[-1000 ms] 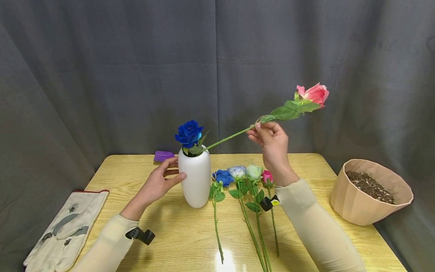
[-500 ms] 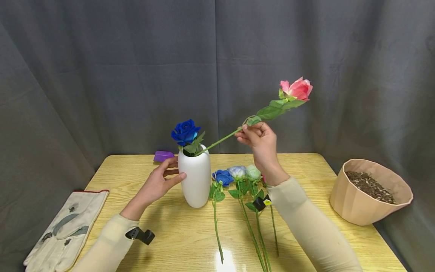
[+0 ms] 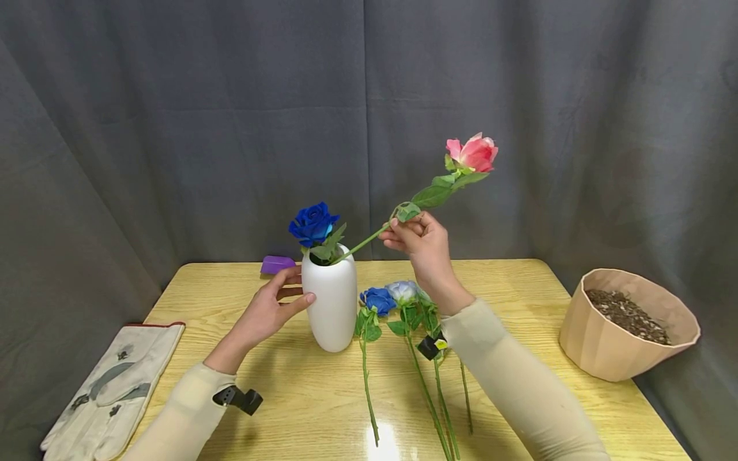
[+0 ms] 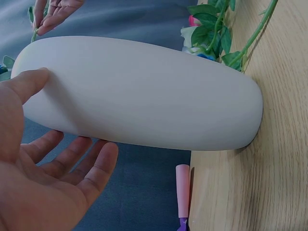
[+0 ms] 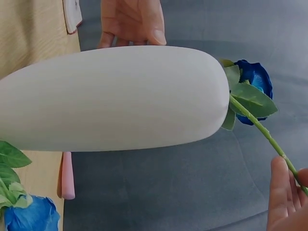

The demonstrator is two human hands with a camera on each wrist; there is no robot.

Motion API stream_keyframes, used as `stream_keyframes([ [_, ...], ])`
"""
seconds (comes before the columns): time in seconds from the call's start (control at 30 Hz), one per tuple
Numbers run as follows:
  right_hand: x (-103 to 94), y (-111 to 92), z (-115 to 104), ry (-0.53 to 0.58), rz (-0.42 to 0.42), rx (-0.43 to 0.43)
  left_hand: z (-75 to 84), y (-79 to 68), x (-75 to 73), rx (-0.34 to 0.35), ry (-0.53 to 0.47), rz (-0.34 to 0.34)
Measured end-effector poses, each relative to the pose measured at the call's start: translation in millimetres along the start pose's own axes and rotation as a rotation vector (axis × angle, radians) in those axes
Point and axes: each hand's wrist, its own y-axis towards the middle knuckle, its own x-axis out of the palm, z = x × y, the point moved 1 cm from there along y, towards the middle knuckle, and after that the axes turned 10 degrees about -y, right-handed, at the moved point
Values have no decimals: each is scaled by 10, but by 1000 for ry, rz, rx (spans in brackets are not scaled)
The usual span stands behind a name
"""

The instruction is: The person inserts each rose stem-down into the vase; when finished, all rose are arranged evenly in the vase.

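Observation:
A white vase point(image 3: 331, 310) stands upright on the table with a dark blue rose point(image 3: 313, 224) in its mouth. My left hand point(image 3: 271, 310) holds the vase from the left, thumb point(image 4: 31, 82) across its near side and fingers behind. Between thumb and fingertips, my right hand point(image 3: 428, 253) pinches the stem of a pink rose point(image 3: 477, 153). This rose slants up to the right, its lower stem point(image 5: 262, 127) running into the vase mouth; the stem's end is hidden inside.
Right of the vase lie a blue rose point(image 3: 377, 301), a pale bluish rose point(image 3: 402, 292) and others partly behind my right wrist. A purple scoop point(image 3: 277, 264) with a pink handle point(image 4: 182, 190) lies behind. Gloves point(image 3: 123, 378) are left, a soil-filled pot point(image 3: 588, 333) right.
My right hand has moved left with the pink rose, and the stem now reaches into the vase mouth. The dark blue rose shifted slightly left. My left hand has stayed put.

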Motion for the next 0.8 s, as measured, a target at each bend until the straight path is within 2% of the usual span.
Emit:
stream_keyframes([
  [0.47,115,41,68,-83,-66,22,-20,12,12,7,-2,3],
  [0.8,212,61,130,-102,-105,36,-16,4,6,-6,-14,2],
])
